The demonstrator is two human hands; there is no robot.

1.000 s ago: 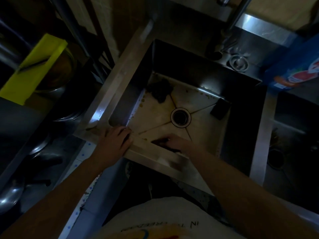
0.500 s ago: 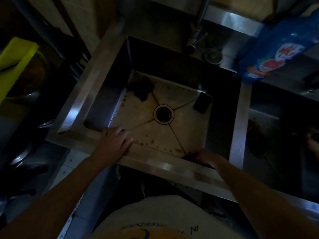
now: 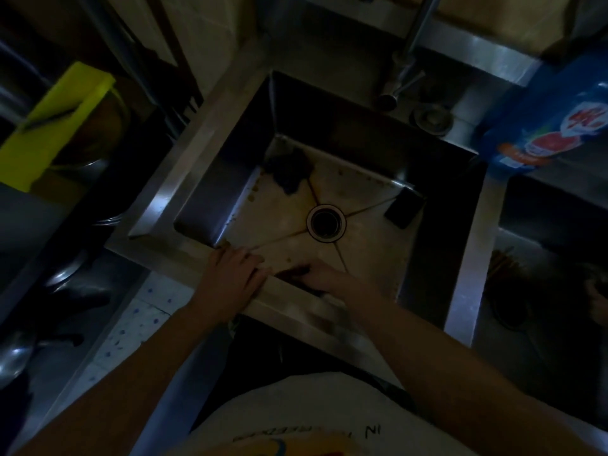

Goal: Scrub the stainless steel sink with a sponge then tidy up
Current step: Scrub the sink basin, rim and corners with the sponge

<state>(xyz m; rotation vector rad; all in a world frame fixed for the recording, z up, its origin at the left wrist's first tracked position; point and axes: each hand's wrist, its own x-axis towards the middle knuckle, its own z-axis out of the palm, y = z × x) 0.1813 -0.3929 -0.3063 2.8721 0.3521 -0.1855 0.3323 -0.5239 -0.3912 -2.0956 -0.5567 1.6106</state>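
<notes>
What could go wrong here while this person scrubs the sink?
The light is dim, so the brown spots by the wall may be missed. The drain looks open, so loosened bits could slip down. The bottle stands by the corner of the sink and might be knocked in.

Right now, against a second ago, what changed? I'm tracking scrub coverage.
The right hand swept right along the near wall of the sink, then back left beside the left hand. Left hand stayed on the rim; the dark clump and dark block stayed put.
</notes>
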